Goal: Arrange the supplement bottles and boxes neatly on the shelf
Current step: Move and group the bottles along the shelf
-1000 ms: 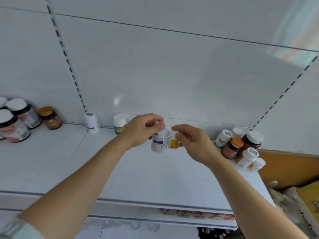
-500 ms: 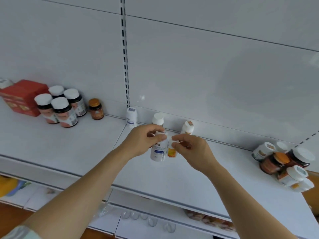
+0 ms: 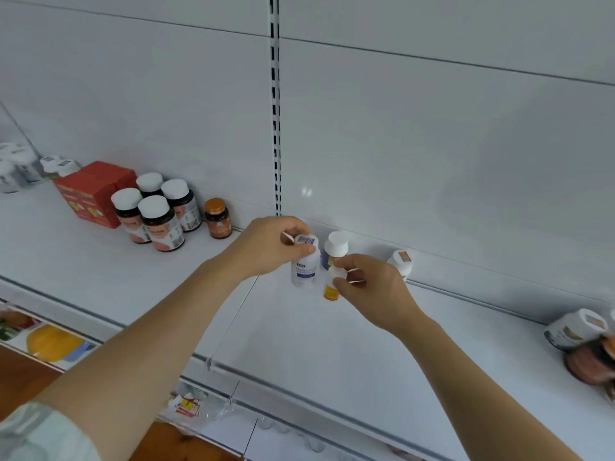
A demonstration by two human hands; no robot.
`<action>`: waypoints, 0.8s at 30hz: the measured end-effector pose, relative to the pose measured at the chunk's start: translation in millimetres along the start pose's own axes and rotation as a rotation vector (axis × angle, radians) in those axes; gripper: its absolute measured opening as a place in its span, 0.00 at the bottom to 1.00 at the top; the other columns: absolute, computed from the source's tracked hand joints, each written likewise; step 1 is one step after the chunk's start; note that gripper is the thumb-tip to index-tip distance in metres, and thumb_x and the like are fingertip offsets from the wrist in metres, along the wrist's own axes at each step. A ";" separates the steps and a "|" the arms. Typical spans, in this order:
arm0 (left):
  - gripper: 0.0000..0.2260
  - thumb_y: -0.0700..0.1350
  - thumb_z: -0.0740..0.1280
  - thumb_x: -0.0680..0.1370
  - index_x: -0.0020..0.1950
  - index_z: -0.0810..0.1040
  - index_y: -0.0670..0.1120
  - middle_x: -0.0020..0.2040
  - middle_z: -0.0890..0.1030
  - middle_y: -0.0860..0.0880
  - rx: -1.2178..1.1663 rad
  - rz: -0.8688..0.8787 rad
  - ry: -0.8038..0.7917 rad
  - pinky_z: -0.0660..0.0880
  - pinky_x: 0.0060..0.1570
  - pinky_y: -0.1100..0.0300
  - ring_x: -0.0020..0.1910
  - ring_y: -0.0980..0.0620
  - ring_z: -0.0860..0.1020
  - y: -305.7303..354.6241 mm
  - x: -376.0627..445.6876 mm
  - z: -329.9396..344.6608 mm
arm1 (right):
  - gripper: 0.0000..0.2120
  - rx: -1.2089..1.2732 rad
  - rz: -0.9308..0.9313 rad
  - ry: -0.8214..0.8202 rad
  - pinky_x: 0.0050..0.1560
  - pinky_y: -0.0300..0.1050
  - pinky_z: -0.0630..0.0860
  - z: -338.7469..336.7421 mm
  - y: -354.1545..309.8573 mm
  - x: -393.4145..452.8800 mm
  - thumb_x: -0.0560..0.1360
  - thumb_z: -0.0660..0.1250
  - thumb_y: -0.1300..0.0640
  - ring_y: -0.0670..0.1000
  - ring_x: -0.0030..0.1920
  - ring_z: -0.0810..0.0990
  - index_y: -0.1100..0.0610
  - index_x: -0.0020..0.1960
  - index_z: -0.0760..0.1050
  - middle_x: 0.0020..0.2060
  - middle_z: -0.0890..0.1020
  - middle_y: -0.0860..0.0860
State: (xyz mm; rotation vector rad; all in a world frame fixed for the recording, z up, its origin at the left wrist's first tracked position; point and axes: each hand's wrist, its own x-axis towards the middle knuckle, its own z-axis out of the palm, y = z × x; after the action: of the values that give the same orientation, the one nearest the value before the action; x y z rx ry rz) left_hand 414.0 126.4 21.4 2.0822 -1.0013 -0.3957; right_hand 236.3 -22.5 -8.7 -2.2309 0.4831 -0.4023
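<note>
My left hand grips the top of a white bottle with a blue label, held just over the white shelf. My right hand pinches a small white bottle with an orange label beside it. Behind them a white-capped bottle stands at the back wall, and another white bottle stands further right.
At the left stand a red box, several dark white-capped bottles and a brown bottle with an orange cap. More bottles cluster at the right edge. A slotted upright runs up the back panel. A lower shelf holds packets.
The view has swung left, bringing the red box and dark bottles into sight. Both hands have carried their bottles further back, close to the white-capped bottle at the wall.
</note>
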 end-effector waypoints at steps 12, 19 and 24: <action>0.17 0.51 0.71 0.75 0.63 0.80 0.50 0.57 0.81 0.52 0.273 0.275 -0.022 0.70 0.52 0.59 0.56 0.50 0.76 -32.5 67.3 -1.2 | 0.16 -0.201 0.027 -0.007 0.50 0.43 0.78 32.8 -10.1 11.9 0.73 0.70 0.55 0.46 0.45 0.80 0.52 0.61 0.78 0.52 0.76 0.42; 0.12 0.51 0.72 0.74 0.55 0.83 0.48 0.47 0.83 0.50 0.395 0.476 0.086 0.75 0.46 0.55 0.51 0.46 0.78 -64.3 75.5 13.0 | 0.16 -0.266 0.054 0.055 0.45 0.25 0.69 46.3 -14.6 9.3 0.74 0.71 0.56 0.42 0.44 0.73 0.55 0.61 0.78 0.54 0.76 0.44; 0.11 0.52 0.70 0.73 0.51 0.83 0.49 0.47 0.84 0.53 0.507 0.574 0.095 0.75 0.45 0.51 0.49 0.46 0.78 -75.2 80.3 18.0 | 0.17 -0.256 0.085 0.088 0.48 0.30 0.73 52.7 -12.5 6.5 0.73 0.71 0.56 0.44 0.46 0.75 0.53 0.62 0.78 0.56 0.78 0.45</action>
State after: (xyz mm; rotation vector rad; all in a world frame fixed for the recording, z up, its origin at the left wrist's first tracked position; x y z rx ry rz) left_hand 494.8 85.0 -43.2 2.0790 -1.6998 0.2756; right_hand 267.4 16.1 -31.4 -2.4353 0.7082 -0.4147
